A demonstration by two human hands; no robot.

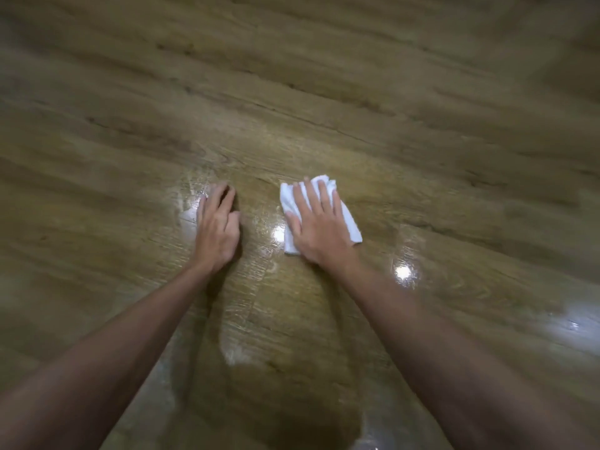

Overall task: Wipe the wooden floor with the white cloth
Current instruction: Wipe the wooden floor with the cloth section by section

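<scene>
A folded white cloth (349, 219) lies flat on the wooden floor (324, 92), a little right of the middle of the view. My right hand (316, 227) presses down on it with straight, spread fingers, covering most of its left half. My left hand (217, 230) rests on the bare floor to the left of the cloth, a hand's width away, its fingers gently bent with the tips touching the boards. It holds nothing. Both forearms reach in from the bottom corners.
Brown wood-grain boards fill the whole view. Bright light reflections (403, 272) gleam on the glossy boards around and behind the hands. Pale smear marks (194, 193) show by my left fingertips. A dark shadow (285, 384) lies between my arms.
</scene>
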